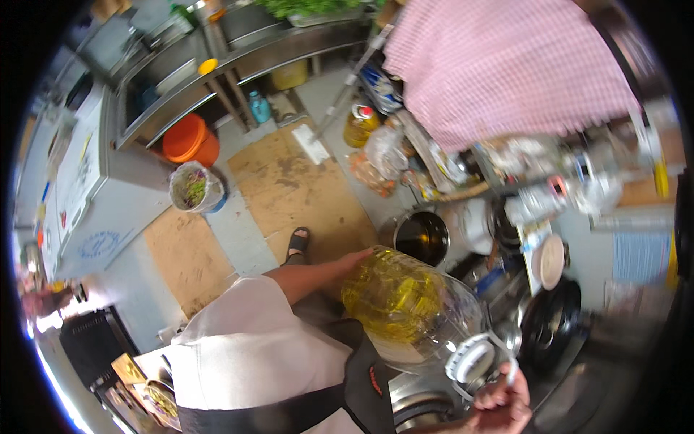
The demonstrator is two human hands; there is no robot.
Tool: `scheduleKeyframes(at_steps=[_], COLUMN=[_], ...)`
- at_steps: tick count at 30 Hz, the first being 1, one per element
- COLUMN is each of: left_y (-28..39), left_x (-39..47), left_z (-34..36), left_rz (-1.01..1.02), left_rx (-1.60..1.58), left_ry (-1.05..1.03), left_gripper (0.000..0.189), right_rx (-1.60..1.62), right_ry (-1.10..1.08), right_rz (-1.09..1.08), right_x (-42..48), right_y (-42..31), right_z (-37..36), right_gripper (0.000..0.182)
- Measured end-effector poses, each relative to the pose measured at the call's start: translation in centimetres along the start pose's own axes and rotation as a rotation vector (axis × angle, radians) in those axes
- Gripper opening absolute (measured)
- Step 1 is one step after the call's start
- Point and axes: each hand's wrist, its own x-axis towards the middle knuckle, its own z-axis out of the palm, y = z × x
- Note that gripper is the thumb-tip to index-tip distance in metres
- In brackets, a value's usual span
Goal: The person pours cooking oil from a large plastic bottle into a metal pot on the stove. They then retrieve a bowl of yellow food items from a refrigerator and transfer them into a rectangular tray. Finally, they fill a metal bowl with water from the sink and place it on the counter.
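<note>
A large clear plastic bottle of yellow oil [398,298] is tilted nearly on its side in front of my body. My left hand [358,261] supports its base, with most of the fingers hidden. At the neck, my right hand [501,399] grips the white handle [511,369], beside the ribbed white cap [470,361]. The oil lies mostly toward the base. Just beyond the bottle is a deep metal pot [422,237] with dark liquid inside. A round metal vessel [420,409] shows under the bottle's neck side.
Cardboard [303,190] covers part of the floor, with a mop [310,144] on it. An orange bucket [190,140] and a lined bin of scraps [196,187] stand left. Another oil bottle [360,126] is ahead. A checked cloth [504,65] covers part of the right shelving. A black wok [553,320] lies right.
</note>
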Motion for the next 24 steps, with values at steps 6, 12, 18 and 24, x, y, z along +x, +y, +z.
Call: scheduleKeyframes(at_steps=[6,12,18,24], left_y=[5.5,8.8,-3.0,-7.6], left_x=[-4.0,-17.3,-25.3,-25.8], left_z=[-23.1,-35.9,-39.6,-32.4], left_rz=[0.301,0.406,0.507,-0.078], left_rx=[0.201,-0.177,-0.481,-0.29], left_ry=[0.296,0.861,1.315,1.654], left_gripper=[0.059,0.057,0.049,0.054], right_rx=[-0.473,-0.507,-0.461,-0.5], right_ry=[-0.423,-0.696,-0.812,-0.94], right_rz=[0.326,0.512,0.643,0.658], right_x=[9.1,17.4,25.8,32.9], right_y=[17.3,34.7,42.8,51.7], right_z=[19.1,34.3,50.4,63.1], right_gripper=[0.044,0.017,0.021,0.017])
